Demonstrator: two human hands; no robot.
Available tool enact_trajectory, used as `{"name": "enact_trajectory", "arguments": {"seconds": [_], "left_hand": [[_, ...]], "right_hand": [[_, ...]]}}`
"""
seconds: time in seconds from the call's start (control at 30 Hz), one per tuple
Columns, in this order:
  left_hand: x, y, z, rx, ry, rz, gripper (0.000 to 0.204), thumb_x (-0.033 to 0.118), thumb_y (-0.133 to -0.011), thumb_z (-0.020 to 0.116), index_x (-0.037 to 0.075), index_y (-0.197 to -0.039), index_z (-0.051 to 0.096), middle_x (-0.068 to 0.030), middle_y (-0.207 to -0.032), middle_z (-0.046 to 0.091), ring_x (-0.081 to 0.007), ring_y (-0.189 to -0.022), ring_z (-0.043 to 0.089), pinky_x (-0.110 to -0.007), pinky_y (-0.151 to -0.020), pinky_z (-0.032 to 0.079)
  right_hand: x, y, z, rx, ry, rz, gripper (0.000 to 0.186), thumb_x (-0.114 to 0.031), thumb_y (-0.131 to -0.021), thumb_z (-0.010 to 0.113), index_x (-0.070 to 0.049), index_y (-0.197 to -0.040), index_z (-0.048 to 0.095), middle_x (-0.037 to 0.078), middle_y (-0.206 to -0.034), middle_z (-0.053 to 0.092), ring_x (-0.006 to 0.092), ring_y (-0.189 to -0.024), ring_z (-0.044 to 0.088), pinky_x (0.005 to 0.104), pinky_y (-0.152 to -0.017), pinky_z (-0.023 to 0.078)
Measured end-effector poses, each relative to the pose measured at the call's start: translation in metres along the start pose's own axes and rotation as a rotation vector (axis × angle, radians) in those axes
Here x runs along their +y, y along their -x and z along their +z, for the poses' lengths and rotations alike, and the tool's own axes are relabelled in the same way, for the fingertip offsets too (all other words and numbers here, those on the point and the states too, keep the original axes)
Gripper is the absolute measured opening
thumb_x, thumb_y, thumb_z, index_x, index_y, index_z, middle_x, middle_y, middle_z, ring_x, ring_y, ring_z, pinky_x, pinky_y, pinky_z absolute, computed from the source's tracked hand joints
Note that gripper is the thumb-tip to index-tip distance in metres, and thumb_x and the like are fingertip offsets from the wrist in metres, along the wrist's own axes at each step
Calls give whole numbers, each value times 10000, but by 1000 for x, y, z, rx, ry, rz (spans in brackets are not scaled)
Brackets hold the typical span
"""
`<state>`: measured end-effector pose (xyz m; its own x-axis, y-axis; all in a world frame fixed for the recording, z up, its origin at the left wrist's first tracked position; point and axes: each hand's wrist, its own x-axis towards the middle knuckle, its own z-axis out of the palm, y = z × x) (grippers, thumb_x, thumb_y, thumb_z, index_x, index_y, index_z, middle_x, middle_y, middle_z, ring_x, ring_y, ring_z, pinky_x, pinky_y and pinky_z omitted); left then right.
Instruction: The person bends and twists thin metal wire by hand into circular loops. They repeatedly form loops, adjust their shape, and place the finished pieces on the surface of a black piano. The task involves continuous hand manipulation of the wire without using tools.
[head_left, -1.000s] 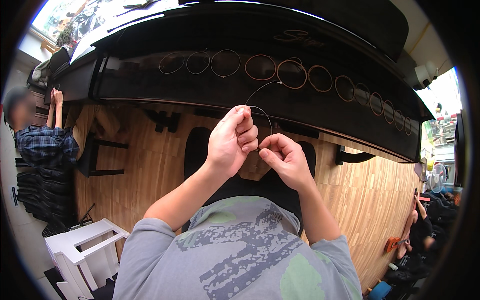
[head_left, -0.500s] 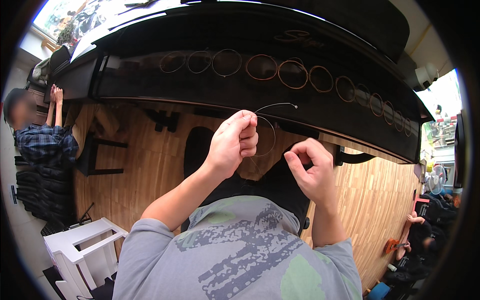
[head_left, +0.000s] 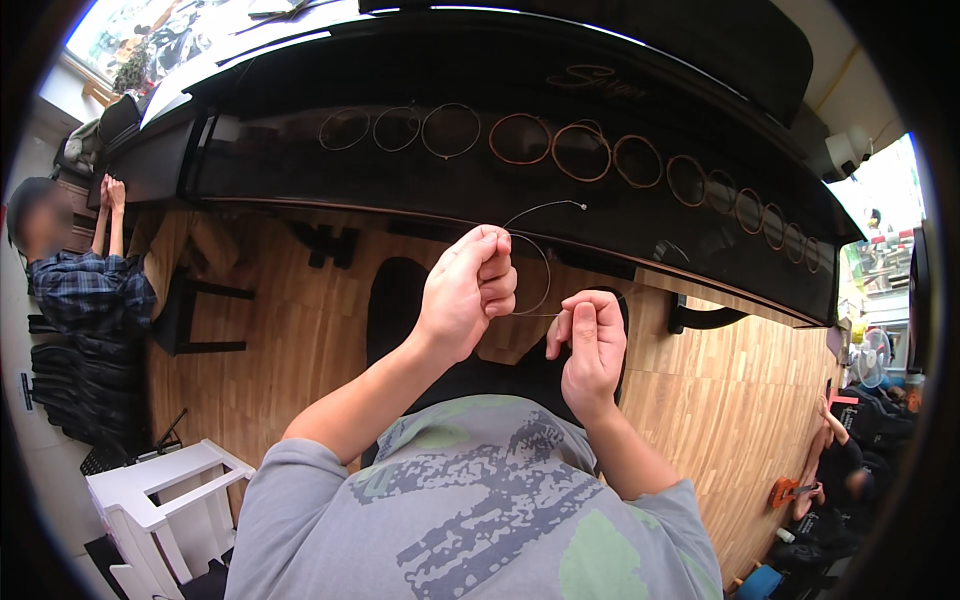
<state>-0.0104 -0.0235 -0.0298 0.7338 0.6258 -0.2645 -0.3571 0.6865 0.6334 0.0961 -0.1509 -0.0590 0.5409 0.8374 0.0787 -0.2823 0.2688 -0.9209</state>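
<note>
A thin, springy wire (head_left: 535, 270) – light, prone to uncoiling – is pinched at its loop by the left hand (head_left: 468, 295), its tail by the right hand (head_left: 590, 345)

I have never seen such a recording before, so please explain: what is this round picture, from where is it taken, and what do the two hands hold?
The picture comes from a wide fisheye camera worn on a person's head, looking down, so straight edges bend. The left hand and the right hand are that person's own. Together they pinch a thin wire, bent into a loop between them. Ahead lies a long black surface with a row of coiled wire rings on it. Below is a wooden floor and a white stool. Another person in a checked shirt works at the far left.
</note>
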Motion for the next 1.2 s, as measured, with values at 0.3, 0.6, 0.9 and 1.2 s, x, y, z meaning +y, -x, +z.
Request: {"name": "enact_trajectory", "arguments": {"seconds": [0.3, 0.6, 0.9, 1.2], "left_hand": [[-19, -2, 3, 11, 20, -94, 164, 189, -982, 409, 107, -864, 486, 65, -645, 308, -41, -516, 269, -200, -445, 238], [-20, -1, 0, 11, 7, -94, 171, 205, -988, 414, 102, -874, 488, 76, -617, 291, -31, -511, 253, -196, -439, 224], [-19, -4, -1, -52, -51, -8, 155, 163, -982, 374, 91, -883, 470, 55, -656, 299, -50, -531, 262, -200, -465, 242], [-17, -1, 0, -66, -33, -21, 160, 171, -984, 373, 94, -873, 460, 54, -656, 292, -55, -536, 272, -206, -474, 254]], "right_hand": [[-17, -38, 7, -26, 1029, -605, 304, -53, -871, 601, -32, -1173, 619, 77, -847, 545, 196, -704, 536, 298, -614, 448], [-19, -36, 0, 29, 983, -736, 303, -64, -802, 687, -19, -1091, 609, 104, -863, 598, 200, -704, 566, 293, -592, 465], [-17, -33, 0, -12, 940, -392, 104, -105, -824, 695, -25, -863, 641, 74, -678, 623, 155, -551, 589, 268, -469, 433], [-14, -34, -6, -19, 578, -219, 158, -171, -947, 568, -14, -967, 561, -15, -695, 544, 22, -578, 441, 187, -519, 371]]}}
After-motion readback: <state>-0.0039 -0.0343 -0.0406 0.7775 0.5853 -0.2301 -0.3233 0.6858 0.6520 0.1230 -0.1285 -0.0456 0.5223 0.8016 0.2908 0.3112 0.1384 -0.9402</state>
